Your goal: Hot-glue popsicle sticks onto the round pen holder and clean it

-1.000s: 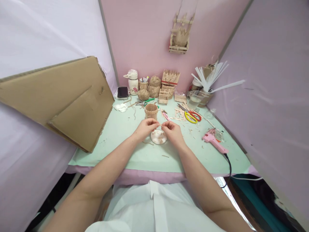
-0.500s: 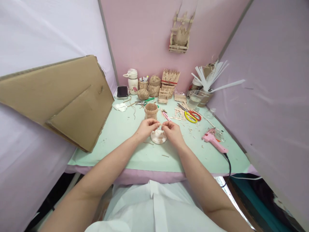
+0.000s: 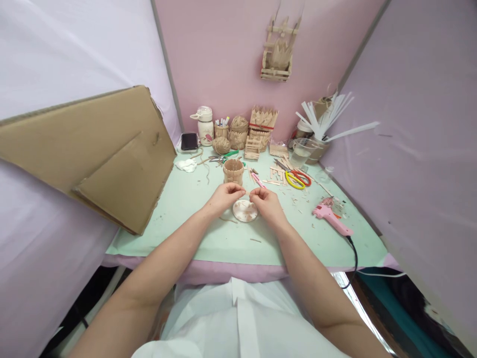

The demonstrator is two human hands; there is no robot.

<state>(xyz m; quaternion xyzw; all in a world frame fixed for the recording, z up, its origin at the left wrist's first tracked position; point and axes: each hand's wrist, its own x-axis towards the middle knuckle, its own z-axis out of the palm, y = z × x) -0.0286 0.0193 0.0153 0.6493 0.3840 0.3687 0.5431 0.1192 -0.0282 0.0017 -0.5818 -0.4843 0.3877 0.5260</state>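
Barely a shift, left hand (image 3: 227,195) and right hand (image 3: 266,201) stay pinched shut above the dish (image 3: 246,219), anything held too tiny to tell, so fine fingerwork continues!

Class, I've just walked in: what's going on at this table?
A person's left hand and right hand are pinched close together near a round white disc with brownish spots; anything held between them is too small to tell. A round tan wooden cup stands just beyond the left hand. A pink plastic glue gun lies farther right.
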